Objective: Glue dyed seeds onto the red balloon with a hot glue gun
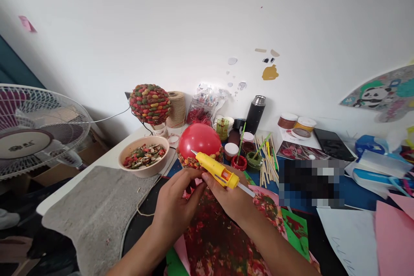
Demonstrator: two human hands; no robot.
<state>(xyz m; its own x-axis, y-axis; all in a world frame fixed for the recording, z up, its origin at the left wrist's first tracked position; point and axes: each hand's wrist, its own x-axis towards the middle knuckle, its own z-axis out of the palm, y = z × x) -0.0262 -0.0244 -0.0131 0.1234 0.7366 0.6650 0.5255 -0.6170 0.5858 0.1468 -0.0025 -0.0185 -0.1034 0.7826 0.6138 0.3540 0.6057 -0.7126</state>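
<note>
My right hand (231, 200) is closed around a yellow hot glue gun (211, 166), its nozzle pointing up and left and a clear glue stick (246, 189) sticking out of its back. Fingertips of my left hand (176, 198) are pinched together close to my right fingers; whatever they hold is hidden. Just behind both hands sits a shiny red balloon (199, 138), with a band of coloured shells (186, 162) around its lower part. The nozzle overlaps the balloon in view; I cannot tell whether they touch. Paint-stained paper (223, 237) lies under my hands.
On the left stand a bowl (144, 170) of painted shells, a shell-covered ball (150, 104) and a twine spool (177, 110). Paint jars (239, 163), wooden sticks (265, 168) and a black flask (255, 116) stand behind. A phone (333, 143) lies right; a fan (35, 133) stands far left.
</note>
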